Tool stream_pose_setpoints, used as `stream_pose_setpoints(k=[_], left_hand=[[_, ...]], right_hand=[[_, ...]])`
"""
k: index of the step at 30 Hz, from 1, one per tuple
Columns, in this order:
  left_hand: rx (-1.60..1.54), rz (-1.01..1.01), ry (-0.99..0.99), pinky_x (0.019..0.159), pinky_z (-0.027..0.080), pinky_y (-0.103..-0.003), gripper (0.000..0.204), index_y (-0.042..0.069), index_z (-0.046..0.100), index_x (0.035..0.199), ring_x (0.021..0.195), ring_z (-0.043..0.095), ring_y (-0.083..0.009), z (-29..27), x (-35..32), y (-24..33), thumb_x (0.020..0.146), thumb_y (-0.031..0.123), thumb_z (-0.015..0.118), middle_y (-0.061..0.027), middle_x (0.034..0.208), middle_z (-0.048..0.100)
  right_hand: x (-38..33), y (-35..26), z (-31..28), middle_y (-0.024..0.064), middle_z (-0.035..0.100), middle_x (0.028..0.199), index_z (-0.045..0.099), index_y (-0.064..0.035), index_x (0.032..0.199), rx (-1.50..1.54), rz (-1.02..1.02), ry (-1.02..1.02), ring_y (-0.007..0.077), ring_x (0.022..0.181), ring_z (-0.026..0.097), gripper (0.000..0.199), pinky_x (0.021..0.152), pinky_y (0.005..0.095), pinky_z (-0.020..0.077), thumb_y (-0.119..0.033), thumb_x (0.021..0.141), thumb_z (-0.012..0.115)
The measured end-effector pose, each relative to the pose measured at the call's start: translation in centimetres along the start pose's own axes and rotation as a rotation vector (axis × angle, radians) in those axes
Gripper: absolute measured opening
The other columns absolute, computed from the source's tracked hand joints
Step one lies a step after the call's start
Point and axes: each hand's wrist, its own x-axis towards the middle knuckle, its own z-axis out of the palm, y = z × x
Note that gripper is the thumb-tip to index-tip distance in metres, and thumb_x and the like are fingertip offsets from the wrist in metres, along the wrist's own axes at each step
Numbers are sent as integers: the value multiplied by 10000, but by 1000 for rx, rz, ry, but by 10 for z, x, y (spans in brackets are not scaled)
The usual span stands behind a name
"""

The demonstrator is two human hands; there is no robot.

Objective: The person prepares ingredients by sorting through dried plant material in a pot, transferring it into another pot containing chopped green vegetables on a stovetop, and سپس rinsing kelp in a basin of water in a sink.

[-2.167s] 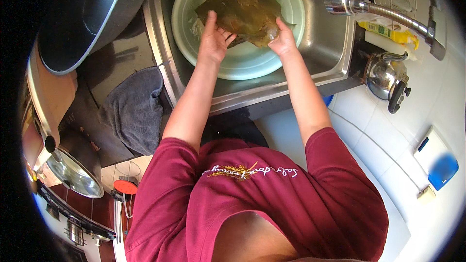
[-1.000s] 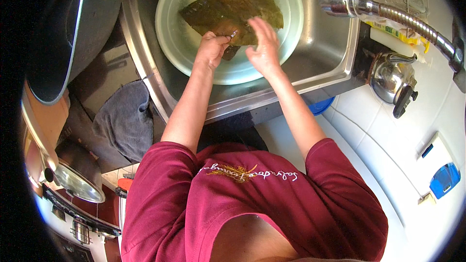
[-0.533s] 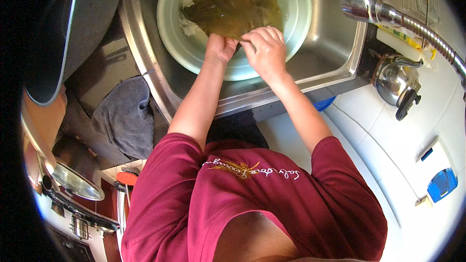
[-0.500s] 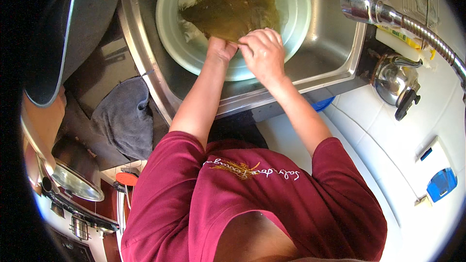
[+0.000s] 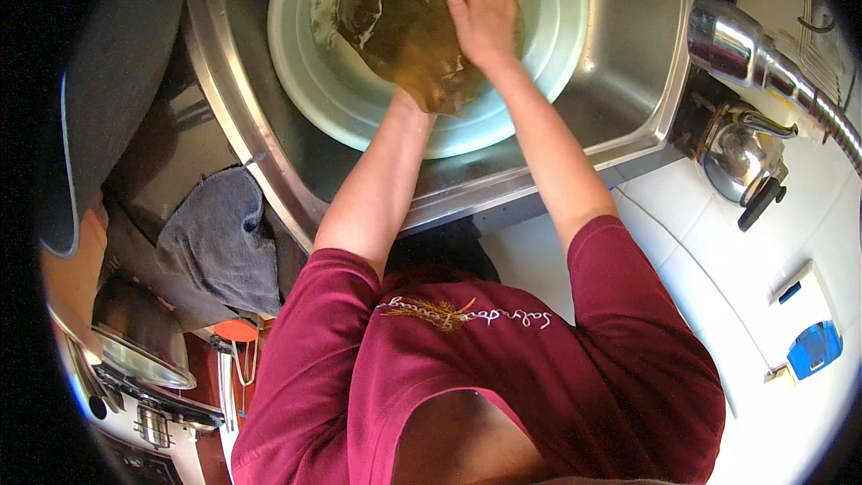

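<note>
A limp, wet brown-green sheet, maybe cloth, lies in a pale green basin of cloudy water. I cannot tell exactly what the sheet is. My left hand reaches under the sheet's near edge or into a fold of it, so only the wrist shows and the fingers are hidden. Stretched out and slightly blurred, the fingers of my right hand lie flat over the right part of the sheet, with nothing gripped in them.
The basin stands in a steel sink. At the right are a chrome tap hose and a steel kettle. A dark grey cloth hangs at the left, above a pot lid. A dark panel rises at upper left.
My right hand has let go of the sheet's near edge and moved forward, flattening over it. The left hand has gone under the sheet, which now covers its fingers. The view has shifted slightly.
</note>
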Motion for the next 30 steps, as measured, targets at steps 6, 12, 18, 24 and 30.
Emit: stream_pose_setpoints(k=[6, 12, 18, 24, 30], left_hand=[[302, 46, 125, 1030, 310, -346, 486, 116, 326, 1358, 1246, 364, -230, -24, -5, 4, 955, 387, 343, -64, 1376, 367], [212, -101, 281, 1034, 298, -349, 491, 120, 319, 1362, 1249, 357, -232, -29, 4, 6, 957, 397, 328, -58, 1379, 362], [-139, -196, -19, 1002, 323, -353, 495, 137, 343, 1344, 1206, 387, -223, -30, 6, 7, 944, 428, 336, -44, 1368, 371], [639, -31, 72, 972, 358, -339, 445, 144, 363, 1325, 1167, 420, -207, -81, 29, -3, 936, 359, 378, -52, 1331, 405], [63, -58, 71, 995, 342, -339, 391, 99, 383, 1307, 1157, 434, -226, -70, 5, 5, 952, 260, 362, -82, 1289, 444]], right_hand=[[-35, -56, 2, 129, 253, 1440, 321, -107, 1368, 312, -198, -308, 294, 1343, 194, 536, 1069, 475, 114, -404, 922, 318], [-32, -43, 5, 122, 288, 1423, 360, -115, 1345, 233, -159, -278, 303, 1339, 200, 532, 1068, 478, 129, -418, 907, 362], [-21, -41, 34, 143, 315, 1404, 383, -132, 1330, 178, 119, -124, 322, 1328, 214, 516, 1067, 488, 128, -409, 895, 405], [-14, -35, 24, 133, 384, 1362, 469, -172, 1277, 185, 104, -166, 319, 1312, 253, 475, 1061, 489, 124, -438, 887, 415], [-49, -75, 3, 151, 279, 1418, 443, -145, 1294, 366, -84, -285, 306, 1322, 237, 470, 1059, 489, 150, -384, 889, 442]])
